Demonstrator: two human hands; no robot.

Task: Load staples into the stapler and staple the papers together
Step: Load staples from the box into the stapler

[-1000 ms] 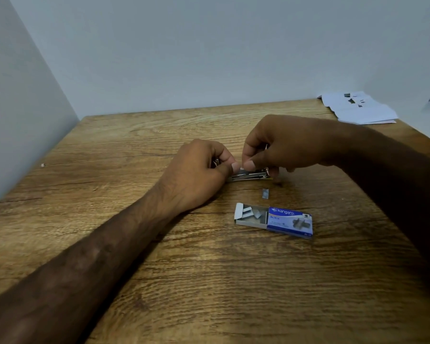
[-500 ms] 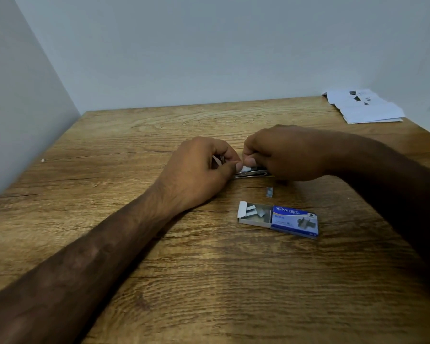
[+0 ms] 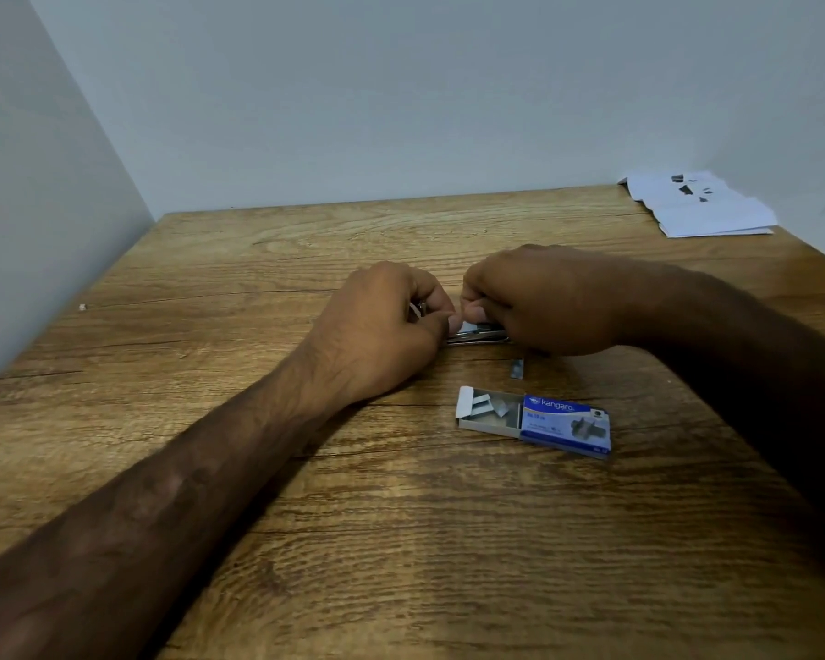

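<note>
The stapler lies at the centre of the frame, low on the desk. Only a short stretch of its shiny metal shows, in the gap under the two hands. The left hand comes in from the lower left. Its fingers are curled round the stapler's left end, its thumb tip presses against the metal, and a bit of metal peeks out beside its knuckles. The right hand comes in from the right edge and covers the stapler's right part. Its fingers are curled down over it and its thumb lies close to the left thumb, so the two hands nearly touch. Whether the stapler's magazine is open or closed cannot be told, since the hands hide it.

Just below the right hand, a short loose strip of staples lies on the wood, apart from the stapler. Below that, nearer the bottom of the frame, sits a staple box. Its blue sleeve is printed with "kangaro", and its grey inner tray is slid out to the left with a few broken pieces of staple strip in it.

A loose pile of white papers with small dark marks lies at the upper right corner of the desk, well apart from the hands. A tiny white speck sits near the left edge of the desk. Plain pale walls meet at the upper left.
</note>
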